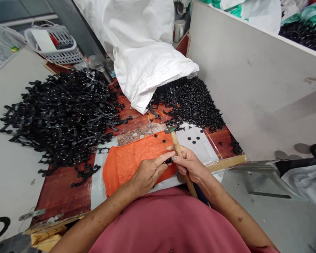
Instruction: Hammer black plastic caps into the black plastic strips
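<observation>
A hammer (176, 142) with a pale wooden handle and a green-marked head stands out of my right hand (191, 163), whose fingers are wrapped round the handle. My left hand (149, 172) is closed, its thumb and forefinger pinching a small black plastic piece (168, 160). The right thumb meets that piece from the other side, and the fingers cover most of it. Both hands are over an orange cloth (129, 158) at the table's front edge. A few small black studs (164, 141) lie on the cloth near the hammer head.
At left rises a large heap of black plastic clips (71, 109); at right is a pile of small black studs (197, 102). A white sack (150, 59) hangs down between them. Under the cloth's back edge shows a speckled stone slab (139, 133). Grey panels (258, 84) wall both sides.
</observation>
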Demonstrator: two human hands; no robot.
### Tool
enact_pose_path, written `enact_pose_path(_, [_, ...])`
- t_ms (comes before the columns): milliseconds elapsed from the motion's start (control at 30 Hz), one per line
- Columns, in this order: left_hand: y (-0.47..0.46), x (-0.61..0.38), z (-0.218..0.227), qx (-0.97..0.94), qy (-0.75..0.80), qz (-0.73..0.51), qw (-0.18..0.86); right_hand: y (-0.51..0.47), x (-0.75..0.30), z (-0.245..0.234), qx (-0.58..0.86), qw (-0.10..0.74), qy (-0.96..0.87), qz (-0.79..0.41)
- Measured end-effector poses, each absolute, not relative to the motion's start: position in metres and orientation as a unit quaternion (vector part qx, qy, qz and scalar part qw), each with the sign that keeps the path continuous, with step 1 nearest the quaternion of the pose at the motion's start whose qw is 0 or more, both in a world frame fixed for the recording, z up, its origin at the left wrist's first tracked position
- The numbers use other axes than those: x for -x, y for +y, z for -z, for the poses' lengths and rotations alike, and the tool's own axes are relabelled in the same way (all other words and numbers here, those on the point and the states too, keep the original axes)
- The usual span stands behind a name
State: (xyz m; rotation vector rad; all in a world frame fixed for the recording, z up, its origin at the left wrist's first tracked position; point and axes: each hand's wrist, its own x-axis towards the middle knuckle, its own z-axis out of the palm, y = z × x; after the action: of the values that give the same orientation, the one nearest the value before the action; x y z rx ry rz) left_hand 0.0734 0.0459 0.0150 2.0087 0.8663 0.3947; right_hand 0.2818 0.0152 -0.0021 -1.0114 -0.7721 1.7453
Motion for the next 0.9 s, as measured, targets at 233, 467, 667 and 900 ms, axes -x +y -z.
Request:
enact_pose_path(233, [0.115,-0.058,-0.021,-0.750,0.532,-0.224,0.323,0.009,-0.306,0.017,0.561,0.477,-0.371,-0.566])
enact_pose_path(467, [0.156,-0.069,-0.001,-0.776,0.518,-0.185,0.308,-0.005,-0.323,0.045,0.628,0.398,-0.471,-0.475])
enact_pose_path(667, [0.162,-0.074,0.009,-0.774,0.547,-0.179,0.266,-0.006,-0.322,0.046,0.631,0.356,-0.505,-0.470])
enact_pose_path(900, [0.161,-0.084,0.014,-0.788,0.549,-0.149,0.236,-0.006,-0.322,0.045,0.634,0.354,-0.496,-0.476])
